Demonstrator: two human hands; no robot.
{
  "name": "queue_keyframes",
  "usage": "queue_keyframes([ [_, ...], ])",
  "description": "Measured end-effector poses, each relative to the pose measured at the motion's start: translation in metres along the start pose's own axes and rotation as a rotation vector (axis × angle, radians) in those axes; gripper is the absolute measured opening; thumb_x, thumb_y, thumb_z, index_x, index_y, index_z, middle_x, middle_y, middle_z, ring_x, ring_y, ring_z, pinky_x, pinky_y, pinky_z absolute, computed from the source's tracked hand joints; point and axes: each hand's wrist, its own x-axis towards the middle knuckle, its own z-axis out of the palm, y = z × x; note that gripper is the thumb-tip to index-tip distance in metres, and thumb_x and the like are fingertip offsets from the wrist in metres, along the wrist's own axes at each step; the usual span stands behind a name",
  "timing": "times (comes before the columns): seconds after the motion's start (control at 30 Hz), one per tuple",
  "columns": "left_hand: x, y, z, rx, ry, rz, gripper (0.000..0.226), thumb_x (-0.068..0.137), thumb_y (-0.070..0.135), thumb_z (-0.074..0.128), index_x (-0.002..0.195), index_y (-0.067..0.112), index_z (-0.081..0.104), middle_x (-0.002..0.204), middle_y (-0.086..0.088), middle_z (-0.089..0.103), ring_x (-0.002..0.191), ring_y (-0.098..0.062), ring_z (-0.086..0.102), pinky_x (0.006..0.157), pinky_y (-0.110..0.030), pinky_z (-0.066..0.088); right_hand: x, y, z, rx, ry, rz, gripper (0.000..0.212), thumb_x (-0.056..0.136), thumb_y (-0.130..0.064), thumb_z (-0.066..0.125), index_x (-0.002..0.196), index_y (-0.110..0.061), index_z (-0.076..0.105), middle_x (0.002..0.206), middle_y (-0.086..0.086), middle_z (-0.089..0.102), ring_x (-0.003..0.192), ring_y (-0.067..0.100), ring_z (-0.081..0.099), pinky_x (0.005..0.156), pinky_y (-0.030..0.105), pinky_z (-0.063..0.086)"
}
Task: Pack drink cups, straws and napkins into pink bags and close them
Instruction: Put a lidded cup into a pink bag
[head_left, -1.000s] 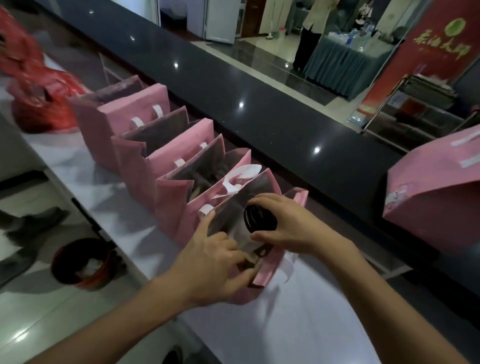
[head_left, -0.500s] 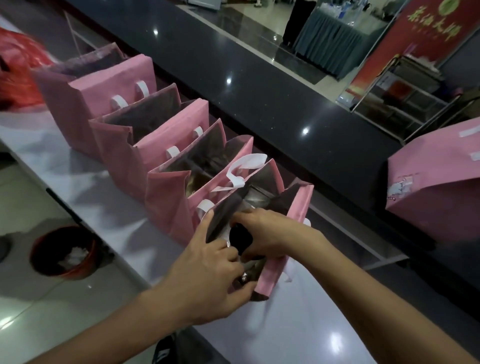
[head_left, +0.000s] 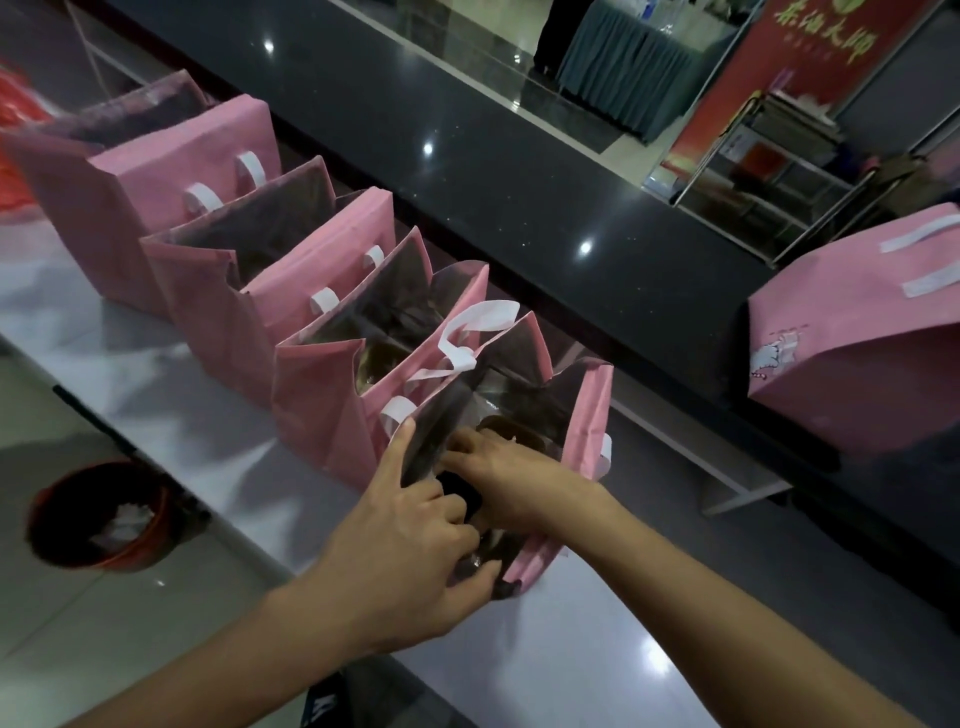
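Hands work at the nearest pink bag (head_left: 587, 415), which stands open on the pale table (head_left: 571, 649). The left hand (head_left: 410, 551) pinches the bag's near wall, thumb outside near the bottom corner, curled fingers inside, forefinger stretched up along the rim. The right hand (head_left: 504, 483) reaches down into the bag, its fingers curled over the dark lid of a drink cup (head_left: 462, 491) that sits low inside; the two hands almost touch across the bag's wall. A white handle (head_left: 467, 338) loops up just behind this bag. Beyond it a row of pink bags (head_left: 311, 291) runs away to the left, each touching the next, some open with dark linings, some folded shut with white handles on top. Well apart on the right, a closed pink bag (head_left: 857, 364) leans against the black counter (head_left: 467, 156). Below the table's left edge, a red bin (head_left: 98, 514) stands on the floor.
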Motion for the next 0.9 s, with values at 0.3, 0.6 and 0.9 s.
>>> queue_keyframes([
  [0.3,-0.004,-0.005,0.003,0.02,0.014,0.014,0.039,0.088,0.053,0.056,0.063,0.027,0.071,0.057,0.011,0.054,0.068,-0.009,0.057,0.117,-0.064,0.024,0.01,-0.001,0.006,-0.042,0.091,-0.042,0.071,0.079,-0.024,0.08,0.141,-0.015,0.046,0.143,0.011,0.042,0.127,0.031,0.047,0.095,0.048,0.052],
  [0.6,-0.002,-0.009,0.007,0.045,0.042,0.054,0.042,0.09,0.051,0.055,0.058,0.026,0.064,0.058,0.009,0.052,0.066,-0.011,0.054,0.116,-0.064,0.028,0.025,0.003,0.014,-0.062,-0.01,-0.005,0.07,0.087,-0.027,0.073,0.149,-0.016,0.043,0.15,0.009,0.044,0.135,0.03,0.043,0.108,0.044,0.044],
  [0.9,0.015,-0.023,0.003,-0.112,0.065,0.089,0.032,0.094,0.038,0.049,0.073,0.025,0.07,0.07,0.009,0.063,0.07,-0.015,0.058,0.107,-0.036,0.039,0.013,-0.001,-0.026,0.051,0.124,0.12,0.042,0.084,-0.02,0.061,0.126,-0.017,0.065,0.126,0.006,0.065,0.113,0.029,0.06,0.095,0.044,0.05],
])
